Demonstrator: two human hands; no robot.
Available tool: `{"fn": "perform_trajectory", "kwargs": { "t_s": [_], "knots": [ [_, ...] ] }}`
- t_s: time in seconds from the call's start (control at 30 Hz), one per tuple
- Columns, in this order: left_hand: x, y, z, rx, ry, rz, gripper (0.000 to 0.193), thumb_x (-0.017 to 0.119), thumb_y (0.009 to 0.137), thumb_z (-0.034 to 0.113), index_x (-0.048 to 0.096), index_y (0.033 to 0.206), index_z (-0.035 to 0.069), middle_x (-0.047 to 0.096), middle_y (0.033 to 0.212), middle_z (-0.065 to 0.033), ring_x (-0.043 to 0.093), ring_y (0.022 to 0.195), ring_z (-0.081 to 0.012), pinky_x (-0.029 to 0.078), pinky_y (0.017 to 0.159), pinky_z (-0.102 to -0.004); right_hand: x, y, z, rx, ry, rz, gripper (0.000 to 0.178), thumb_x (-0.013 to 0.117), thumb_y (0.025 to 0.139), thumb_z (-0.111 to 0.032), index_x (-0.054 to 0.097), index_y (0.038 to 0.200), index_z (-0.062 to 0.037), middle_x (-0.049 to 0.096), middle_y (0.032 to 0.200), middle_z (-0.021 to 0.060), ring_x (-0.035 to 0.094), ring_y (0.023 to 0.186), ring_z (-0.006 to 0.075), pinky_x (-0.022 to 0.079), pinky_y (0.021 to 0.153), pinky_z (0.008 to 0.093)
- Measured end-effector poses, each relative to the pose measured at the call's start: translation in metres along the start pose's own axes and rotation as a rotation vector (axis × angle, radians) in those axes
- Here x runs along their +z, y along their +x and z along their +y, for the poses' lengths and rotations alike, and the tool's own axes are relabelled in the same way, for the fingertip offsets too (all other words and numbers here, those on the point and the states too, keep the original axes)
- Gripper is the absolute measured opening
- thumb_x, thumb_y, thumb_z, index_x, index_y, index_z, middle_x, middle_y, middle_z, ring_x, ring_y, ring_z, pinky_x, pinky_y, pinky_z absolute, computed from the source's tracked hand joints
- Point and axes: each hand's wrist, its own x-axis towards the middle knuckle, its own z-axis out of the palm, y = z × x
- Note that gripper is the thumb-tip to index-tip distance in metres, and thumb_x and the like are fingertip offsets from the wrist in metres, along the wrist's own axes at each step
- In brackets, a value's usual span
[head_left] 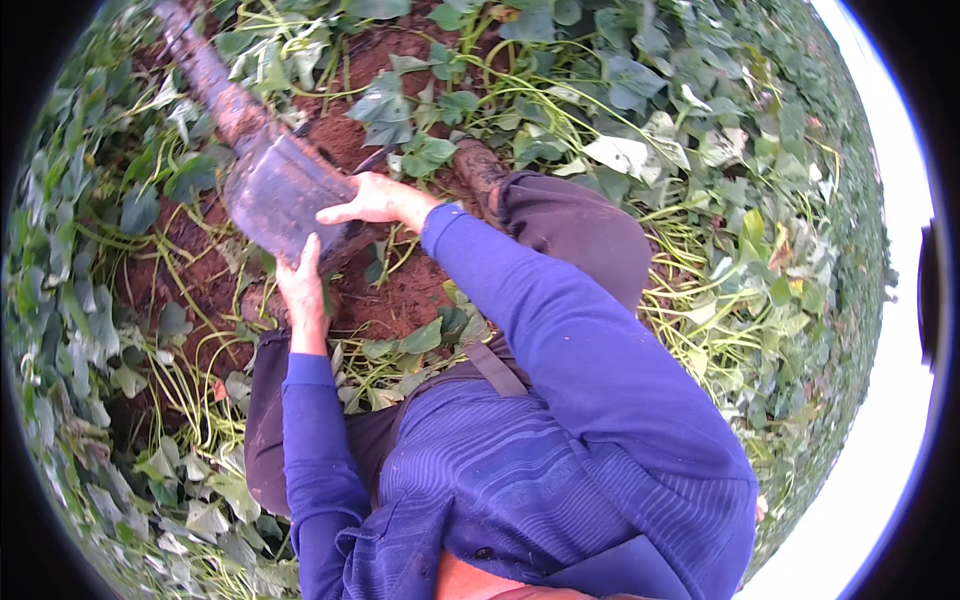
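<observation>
A spade-like tool with a flat grey blade (285,195) and a mud-caked shaft (205,78) slants from the upper left toward me. My left hand (302,285) grips the near edge of the blade, thumb along its face and fingers hidden behind. On the blade's right edge, my right hand (375,200) is closed with its thumb pressed on the face and its other fingers mostly underneath. Reddish soil clings to the shaft where it joins the blade.
Green leafy vines (600,80) spread all around, with pale stems (690,300) lying across reddish-brown soil (400,305). My bent knees flank the tool in dark trousers (580,235). A muddy foot (478,168) stands among the leaves beyond my right arm.
</observation>
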Motion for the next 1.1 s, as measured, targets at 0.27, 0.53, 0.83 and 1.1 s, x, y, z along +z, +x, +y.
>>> {"fn": "perform_trajectory", "kwargs": {
  "t_s": [0.27,0.53,0.83,1.1],
  "knots": [
    [0.001,0.002,0.005,-0.132,0.069,0.114,0.057,0.074,0.095,0.035,0.062,0.138,0.000,0.070,0.126,-0.0126,0.070,0.104,-0.0266,0.058,0.080,-0.0403,0.008,-0.020,-0.020,0.132,-0.071,0.212,0.117,0.087,0.059,-0.073,0.060,0.139,0.0081,0.064,0.140,0.0271,0.062,0.131,0.0363,0.047,0.112,0.0410],
    [-0.040,0.008,-0.001,-0.230,0.135,0.106,0.056,0.074,0.095,0.042,0.063,0.133,0.003,0.072,0.119,-0.0099,0.072,0.095,-0.0250,0.056,0.065,-0.0380,0.038,-0.035,-0.033,0.067,-0.107,0.296,0.113,0.084,0.062,-0.075,0.061,0.131,0.0105,0.067,0.129,0.0315,0.066,0.123,0.0420,0.051,0.107,0.0465],
    [-0.013,-0.005,-0.016,0.049,0.027,0.031,0.053,0.075,0.094,0.028,0.060,0.137,0.002,0.069,0.124,-0.0092,0.067,0.105,-0.0209,0.055,0.087,-0.0338,0.036,-0.030,-0.007,0.015,0.078,0.295,0.087,0.078,0.085,-0.063,0.062,0.138,0.0048,0.072,0.127,0.0218,0.068,0.118,0.0296,0.050,0.104,0.0395],
    [0.000,-0.001,0.014,0.002,-0.059,0.016,0.053,0.077,0.092,0.017,0.059,0.137,-0.004,0.070,0.126,-0.0132,0.066,0.111,-0.0234,0.049,0.103,-0.0367,0.020,-0.020,-0.058,0.237,-0.323,0.371,0.093,0.068,0.090,-0.069,0.051,0.144,0.0044,0.066,0.133,0.0293,0.062,0.127,0.0412,0.047,0.108,0.0472]
  ]
}}
